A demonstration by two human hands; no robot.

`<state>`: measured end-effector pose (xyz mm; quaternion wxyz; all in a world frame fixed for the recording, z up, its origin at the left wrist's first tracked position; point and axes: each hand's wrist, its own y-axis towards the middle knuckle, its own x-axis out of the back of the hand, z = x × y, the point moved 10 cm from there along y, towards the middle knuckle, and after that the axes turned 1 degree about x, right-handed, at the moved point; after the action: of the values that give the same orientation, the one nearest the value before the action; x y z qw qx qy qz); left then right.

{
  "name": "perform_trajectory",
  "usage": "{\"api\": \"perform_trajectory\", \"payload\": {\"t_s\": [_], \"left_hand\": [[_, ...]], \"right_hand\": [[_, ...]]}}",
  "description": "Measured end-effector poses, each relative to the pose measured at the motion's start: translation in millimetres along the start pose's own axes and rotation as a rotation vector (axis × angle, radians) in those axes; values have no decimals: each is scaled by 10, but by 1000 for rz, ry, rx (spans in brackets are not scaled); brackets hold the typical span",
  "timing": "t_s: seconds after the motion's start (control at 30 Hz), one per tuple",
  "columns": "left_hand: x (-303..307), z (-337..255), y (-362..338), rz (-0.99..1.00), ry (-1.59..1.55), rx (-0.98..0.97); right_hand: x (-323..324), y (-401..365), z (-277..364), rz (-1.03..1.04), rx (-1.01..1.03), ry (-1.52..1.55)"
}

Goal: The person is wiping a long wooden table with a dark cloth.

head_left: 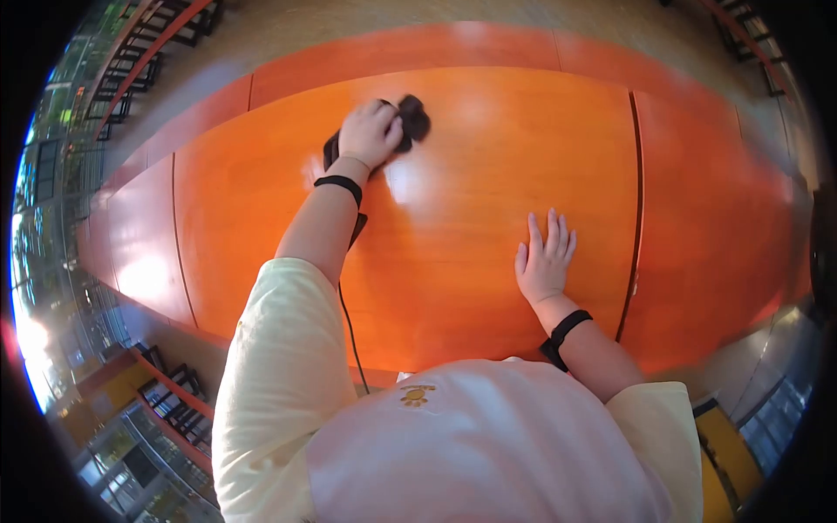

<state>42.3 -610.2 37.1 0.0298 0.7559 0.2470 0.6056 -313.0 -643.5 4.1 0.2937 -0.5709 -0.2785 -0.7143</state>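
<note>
My left hand (370, 135) is closed on a dark brown cloth (413, 118) and presses it onto the orange tabletop (488, 157), toward the far side. Bunched folds of the cloth stick out on both sides of the hand, slightly blurred. On the right, my right hand (545, 257) lies flat on the same tabletop with its fingers spread, holding nothing. Each wrist wears a black band, and a thin black cable (350, 327) hangs down from the left one.
Seams split the table into panels, with a dark gap (637, 209) right of my right hand. Behind runs a redder table strip (401, 54). Dark chairs (144, 61) stand at the far left, more at the lower left (179, 397). Windows line the left side.
</note>
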Motion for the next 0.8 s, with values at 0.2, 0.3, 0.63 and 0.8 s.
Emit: {"api": "perform_trajectory", "payload": {"t_s": [0.2, 0.3, 0.63, 0.8], "left_hand": [[143, 964, 275, -200, 198, 652], [119, 1115, 219, -142, 268, 895], [-441, -197, 959, -137, 151, 354], [-732, -1223, 759, 8, 18, 184]], "right_hand": [[32, 21, 15, 10, 5, -14], [37, 1, 6, -5, 9, 0], [77, 16, 13, -30, -6, 15], [138, 31, 23, -47, -7, 26]]}}
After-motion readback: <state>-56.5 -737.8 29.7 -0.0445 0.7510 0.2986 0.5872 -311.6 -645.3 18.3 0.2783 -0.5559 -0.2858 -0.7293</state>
